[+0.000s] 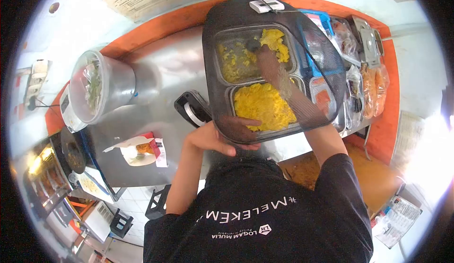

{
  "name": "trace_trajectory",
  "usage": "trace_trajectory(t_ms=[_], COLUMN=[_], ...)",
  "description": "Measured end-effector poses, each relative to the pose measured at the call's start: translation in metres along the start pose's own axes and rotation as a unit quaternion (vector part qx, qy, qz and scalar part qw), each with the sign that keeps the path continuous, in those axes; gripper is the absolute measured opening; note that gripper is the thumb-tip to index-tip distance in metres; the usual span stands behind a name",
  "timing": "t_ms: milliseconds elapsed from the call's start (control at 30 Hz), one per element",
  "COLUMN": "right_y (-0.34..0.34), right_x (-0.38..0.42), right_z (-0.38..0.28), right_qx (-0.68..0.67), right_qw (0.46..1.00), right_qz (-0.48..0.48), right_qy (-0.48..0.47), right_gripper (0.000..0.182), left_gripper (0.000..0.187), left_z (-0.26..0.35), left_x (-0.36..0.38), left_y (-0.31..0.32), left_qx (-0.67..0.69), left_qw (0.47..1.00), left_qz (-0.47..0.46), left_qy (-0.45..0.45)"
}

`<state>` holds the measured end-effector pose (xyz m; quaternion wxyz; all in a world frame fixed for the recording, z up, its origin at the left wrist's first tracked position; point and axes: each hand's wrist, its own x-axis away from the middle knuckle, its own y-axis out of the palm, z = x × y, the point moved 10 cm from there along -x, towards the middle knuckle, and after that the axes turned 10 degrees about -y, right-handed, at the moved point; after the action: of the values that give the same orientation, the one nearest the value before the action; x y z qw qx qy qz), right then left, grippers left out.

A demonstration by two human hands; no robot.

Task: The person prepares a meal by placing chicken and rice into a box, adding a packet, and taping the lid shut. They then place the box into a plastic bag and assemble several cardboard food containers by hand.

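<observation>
Left hand (213, 137) grasping the near rim of the mesh cover (227, 13), best held clear of that forearm, as the right hand (268, 64), grip impossible to tell, reaches beneath to yellow food (278, 43), upper middle of frame, where gentle movements avoid spills.

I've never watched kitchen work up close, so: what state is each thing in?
Mesh cover: over both trays
Far tray: yellow food, unevenly spread
Near tray: yellow food across most of it
Paper box: open, food inside
Clear bucket: something green inside
Left hand: at cover's near edge
Right hand: under mesh
</observation>
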<state>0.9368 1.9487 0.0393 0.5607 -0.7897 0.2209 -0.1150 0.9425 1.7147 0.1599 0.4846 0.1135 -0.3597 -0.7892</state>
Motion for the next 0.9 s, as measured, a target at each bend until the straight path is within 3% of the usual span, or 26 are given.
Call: trace_trajectory(t_ms=[67, 100, 167, 233, 333, 400, 500, 567, 600, 700, 800, 867, 900], right_y=[0.009, 0.029, 0.044, 0.039, 0.028, 0.011, -0.013, 0.009, 0.030, 0.020, 0.024, -0.010, -0.004], right_x=[0.001, 0.002, -0.007, -0.017, -0.022, -0.026, -0.020, -0.012, -0.012, 0.003, 0.013, 0.027, 0.034], right_z=[-0.009, 0.002, 0.012, 0.010, 0.022, 0.025, 0.027, 0.040, 0.041, -0.005, -0.003, -0.001, 0.011], right_qx=[-0.023, -0.046, -0.036, 0.031, -0.139, -0.142, -0.086, -0.027, 0.012, -0.026, -0.036, -0.014, 0.003], right_qw=[0.998, 0.997, 0.987, 0.955, 0.981, 0.987, 0.995, 0.999, 0.989, 0.992, 0.995, 0.988, 0.990], right_qz=[-0.051, -0.064, -0.151, -0.296, -0.131, -0.058, 0.031, -0.027, -0.119, -0.110, -0.065, -0.137, -0.110], right_qy=[0.000, 0.017, 0.031, 0.020, -0.029, -0.042, -0.032, 0.031, 0.081, -0.048, -0.072, 0.067, 0.086], right_gripper=[0.022, 0.024, 0.029, 0.035, 0.029, 0.029, 0.029, 0.028, 0.028, 0.028, 0.025, 0.027, 0.017], left_gripper=[0.078, 0.082, 0.091, 0.094, 0.093, 0.080, 0.085, 0.083, 0.082, 0.074, 0.069, 0.069, 0.069], left_z=[-0.003, 0.003, 0.028, 0.067, 0.139, 0.169, 0.188, 0.192, 0.196, 0.210, 0.223, 0.227, 0.228], left_x=[0.003, 0.004, 0.003, 0.001, -0.017, -0.027, -0.033, -0.040, -0.041, -0.045, -0.045, -0.042, -0.042], left_y=[-0.001, -0.001, 0.005, 0.007, 0.010, 0.014, 0.009, 0.013, 0.013, 0.008, 0.003, -0.002, -0.002], left_qx=[0.100, 0.084, 0.051, 0.089, 0.134, 0.302, 0.159, 0.286, 0.348, 0.314, 0.284, 0.280, 0.277], left_qw=[0.995, 0.996, 0.997, 0.988, 0.975, 0.934, 0.971, 0.942, 0.914, 0.914, 0.918, 0.916, 0.914], left_qz=[0.010, 0.024, 0.050, 0.096, 0.087, -0.054, 0.066, -0.065, -0.128, -0.163, -0.150, -0.151, -0.163], left_qy=[-0.003, 0.012, 0.041, 0.078, 0.153, 0.183, 0.166, 0.165, 0.165, 0.201, 0.233, 0.244, 0.246])
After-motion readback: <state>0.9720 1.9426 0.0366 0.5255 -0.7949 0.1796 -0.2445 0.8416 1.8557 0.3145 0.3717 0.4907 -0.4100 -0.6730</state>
